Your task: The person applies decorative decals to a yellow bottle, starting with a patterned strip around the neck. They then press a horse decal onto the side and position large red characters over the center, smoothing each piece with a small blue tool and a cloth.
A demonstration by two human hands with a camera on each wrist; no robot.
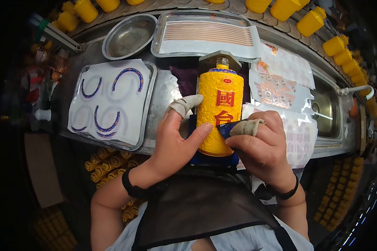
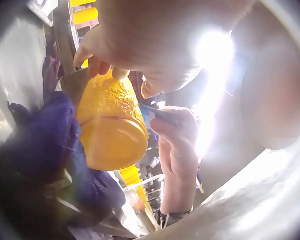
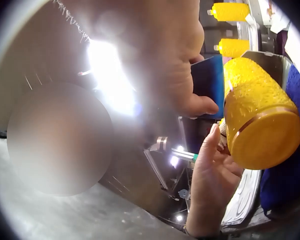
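A yellow embossed bottle with red characters lies tilted, its clear neck pointing away, over a dark blue cloth. My left hand holds the bottle's left side, thumb on the front and a cloth-covered finger higher up. Other fingers show along the bottle in the left wrist view. My right hand, one finger also cloth-covered, pinches a flat dark blue scraper-like piece. Its edge meets the bottle beside the lower red character.
To the left, a tray bears a sheet with blue patterned arcs. Behind are a metal bowl and a tray with a striped sheet. Decal sheets lie right, before a sink. Yellow bottles line the back.
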